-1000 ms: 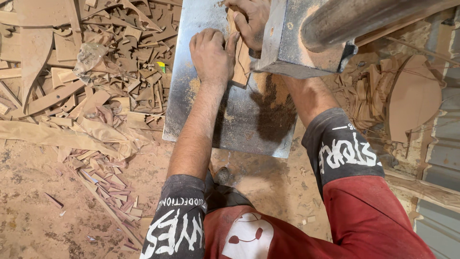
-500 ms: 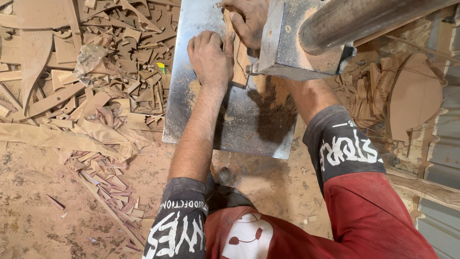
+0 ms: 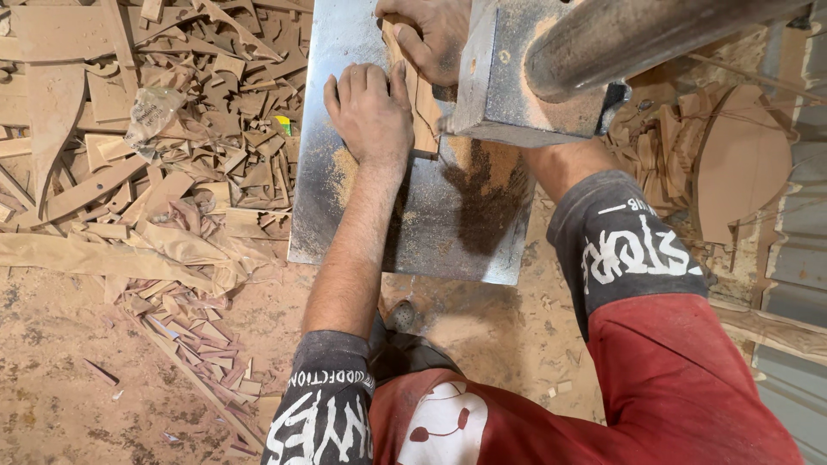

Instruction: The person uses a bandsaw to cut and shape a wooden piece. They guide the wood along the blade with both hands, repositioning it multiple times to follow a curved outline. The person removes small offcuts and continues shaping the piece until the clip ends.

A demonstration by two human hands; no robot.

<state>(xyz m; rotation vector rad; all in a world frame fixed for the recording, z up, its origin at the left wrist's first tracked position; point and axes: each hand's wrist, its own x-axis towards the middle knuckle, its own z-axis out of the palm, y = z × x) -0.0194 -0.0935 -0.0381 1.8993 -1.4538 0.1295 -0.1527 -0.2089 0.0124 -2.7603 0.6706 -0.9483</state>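
My left hand [image 3: 370,112] lies flat, fingers together, on the metal saw table [image 3: 332,215], pressing the near end of a thin brown wooden piece [image 3: 425,116]. My right hand [image 3: 431,34] grips the far end of the same piece at the top of the view, partly hidden behind the grey metal saw housing [image 3: 508,86]. The piece runs lengthwise between both hands, close to the housing. Sawdust covers the table near my left wrist.
A thick metal arm [image 3: 637,34] crosses above the housing at the upper right. A heap of wooden offcuts [image 3: 155,146] lies on the dusty floor to the left. More curved wooden pieces [image 3: 741,164] lie to the right, beside a corrugated metal wall [image 3: 797,258].
Both hands and the wooden piece have stayed almost in place; the view has shifted only slightly.
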